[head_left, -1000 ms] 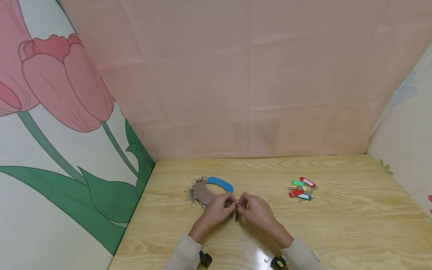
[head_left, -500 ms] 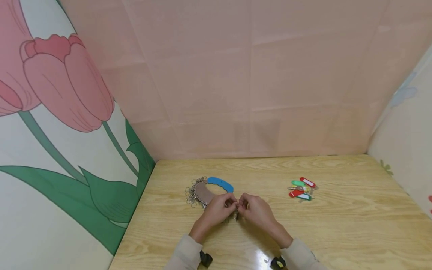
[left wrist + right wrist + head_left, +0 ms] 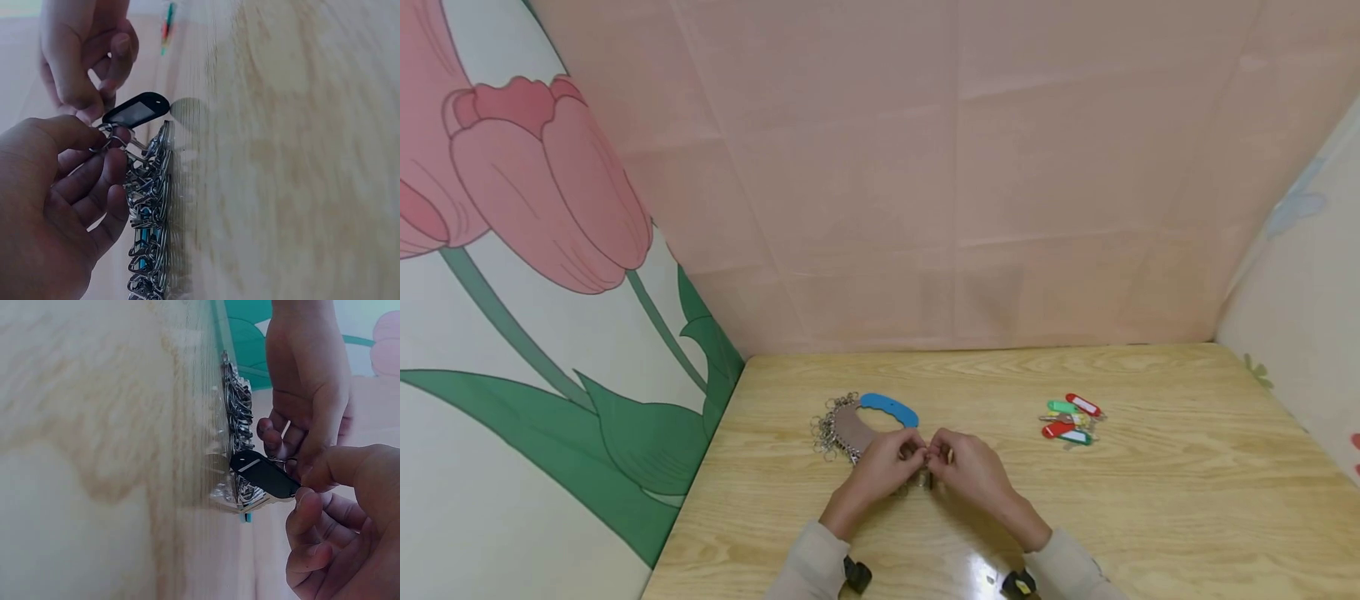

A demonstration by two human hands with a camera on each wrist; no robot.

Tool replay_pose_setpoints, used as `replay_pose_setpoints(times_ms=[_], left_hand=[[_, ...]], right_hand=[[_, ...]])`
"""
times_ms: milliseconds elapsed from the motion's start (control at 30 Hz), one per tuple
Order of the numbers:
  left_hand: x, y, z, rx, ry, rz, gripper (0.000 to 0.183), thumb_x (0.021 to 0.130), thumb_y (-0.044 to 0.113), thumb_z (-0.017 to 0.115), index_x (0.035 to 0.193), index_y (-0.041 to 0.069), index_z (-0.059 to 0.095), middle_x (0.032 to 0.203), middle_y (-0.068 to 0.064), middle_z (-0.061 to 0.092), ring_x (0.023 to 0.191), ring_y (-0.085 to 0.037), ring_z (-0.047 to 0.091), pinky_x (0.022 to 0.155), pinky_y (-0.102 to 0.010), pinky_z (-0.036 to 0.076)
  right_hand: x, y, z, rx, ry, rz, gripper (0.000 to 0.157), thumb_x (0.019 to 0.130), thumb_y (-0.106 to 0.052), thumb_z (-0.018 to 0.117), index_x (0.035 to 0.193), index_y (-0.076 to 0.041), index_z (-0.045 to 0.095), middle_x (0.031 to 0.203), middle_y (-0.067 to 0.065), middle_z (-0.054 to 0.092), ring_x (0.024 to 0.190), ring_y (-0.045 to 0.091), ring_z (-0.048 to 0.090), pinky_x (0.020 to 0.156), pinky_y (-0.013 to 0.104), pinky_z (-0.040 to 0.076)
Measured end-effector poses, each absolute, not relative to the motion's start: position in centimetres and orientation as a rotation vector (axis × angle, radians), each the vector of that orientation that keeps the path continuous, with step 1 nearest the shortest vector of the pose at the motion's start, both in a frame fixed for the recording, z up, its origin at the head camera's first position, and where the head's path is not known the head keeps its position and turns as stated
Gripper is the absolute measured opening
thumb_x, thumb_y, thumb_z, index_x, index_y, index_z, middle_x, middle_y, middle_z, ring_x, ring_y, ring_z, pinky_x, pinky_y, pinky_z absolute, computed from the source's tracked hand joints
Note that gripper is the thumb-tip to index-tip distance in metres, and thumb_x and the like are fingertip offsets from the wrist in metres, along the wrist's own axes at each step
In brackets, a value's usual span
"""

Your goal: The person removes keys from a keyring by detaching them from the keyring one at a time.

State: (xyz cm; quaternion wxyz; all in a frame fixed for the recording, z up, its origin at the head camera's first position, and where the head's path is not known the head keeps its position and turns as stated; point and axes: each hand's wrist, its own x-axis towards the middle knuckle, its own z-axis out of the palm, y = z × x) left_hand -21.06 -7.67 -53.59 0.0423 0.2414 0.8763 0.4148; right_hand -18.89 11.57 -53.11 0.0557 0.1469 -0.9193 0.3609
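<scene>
In the head view my left hand (image 3: 891,461) and right hand (image 3: 972,468) meet fingertip to fingertip over the table. Thumb and forefinger of the left pinch a metal key ring (image 3: 115,139). At its end beside that ring, the right hand pinches a black key tag (image 3: 265,475) with a pale label (image 3: 134,114), which slants out from the fingertips. Just beyond lies a curved key holder with a blue handle (image 3: 889,408) and a brownish plate (image 3: 853,429). Metal clasps and rings (image 3: 825,429) line its outer edge; my left hand hides part of it.
To the right on the wooden table (image 3: 1150,492) lies a small pile of keys with red (image 3: 1058,430), green (image 3: 1062,407) and other tags. A pink covered wall (image 3: 955,208) rises behind the table, and a tulip-patterned wall (image 3: 550,192) stands on the left.
The black tag hanging below the fingertips has shifted slightly to the right and turned. Both hands stay in nearly the same place; the key holder and the pile have not moved.
</scene>
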Motion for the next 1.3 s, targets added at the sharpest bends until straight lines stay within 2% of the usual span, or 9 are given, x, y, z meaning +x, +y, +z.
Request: replay_pose_setpoints(times_ms=[267, 767, 1300], left_hand=[[-21.1, -7.7, -53.7, 0.756, 2.679, 1.275, 0.009, 0.106, 0.019, 0.067, 0.103, 0.018, 0.075, 0.092, 0.007, 0.074, 0.078, 0.004, 0.062, 0.070, -0.018, 0.053], [-21.4, -8.0, -53.7, 0.821, 2.705, 1.265, 0.007, 0.105, 0.018, 0.069, 0.103, 0.018, 0.076, 0.098, 0.005, 0.065, 0.086, 0.001, 0.059, 0.077, -0.019, 0.054], [-21.6, -8.2, -53.8, 0.807, 2.703, 1.291, 0.008, 0.104, 0.017, 0.069, 0.101, 0.018, 0.075, 0.096, 0.006, 0.064, 0.083, 0.000, 0.057, 0.074, -0.019, 0.053]], right_hand=[[-19.0, 11.6, -53.0, 0.414, -2.809, 1.095, 0.014, 0.088, -0.011, 0.079, 0.085, -0.020, 0.070, 0.072, -0.012, 0.064, 0.059, 0.001, 0.051, 0.054, 0.021, 0.043], [-19.0, 12.1, -52.6, 0.395, -2.823, 1.039, 0.016, 0.085, -0.012, 0.078, 0.081, -0.023, 0.067, 0.070, -0.015, 0.061, 0.056, 0.001, 0.049, 0.051, 0.022, 0.040], [-19.5, 13.6, -52.1, 0.450, -2.788, 0.963, 0.007, 0.085, -0.012, 0.077, 0.085, -0.017, 0.072, 0.073, -0.013, 0.064, 0.059, 0.000, 0.049, 0.054, 0.021, 0.042]])
